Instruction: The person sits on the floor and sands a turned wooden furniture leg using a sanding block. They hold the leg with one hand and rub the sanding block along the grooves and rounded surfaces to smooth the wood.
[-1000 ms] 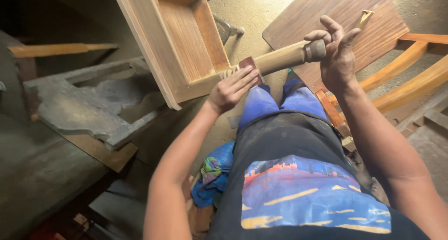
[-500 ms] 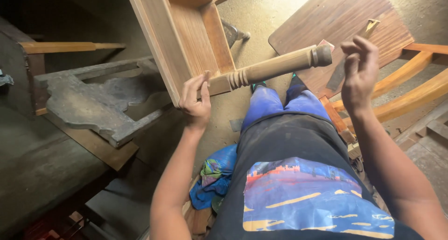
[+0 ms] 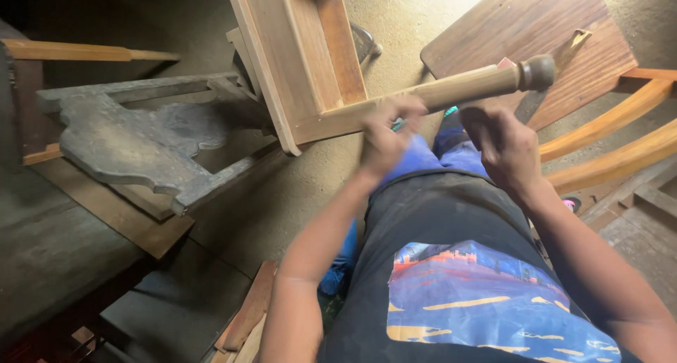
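Left hand [image 3: 386,134] grasps the turned wooden leg [image 3: 465,88] (joined to an unfinished frame [image 3: 296,59]); right hand [image 3: 504,144] clenched just below it.

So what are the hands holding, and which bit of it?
The left hand grips the turned wooden leg of the upturned stool frame, near where the leg joins it. The right hand sits just under the leg; its grip cannot be told.

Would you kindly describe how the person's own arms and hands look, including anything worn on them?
Both arms are bare to above the elbow, with no sleeves in view. The left hand and right hand wear no gloves; no rings, watch or markings are visible, though both hands are blurred.
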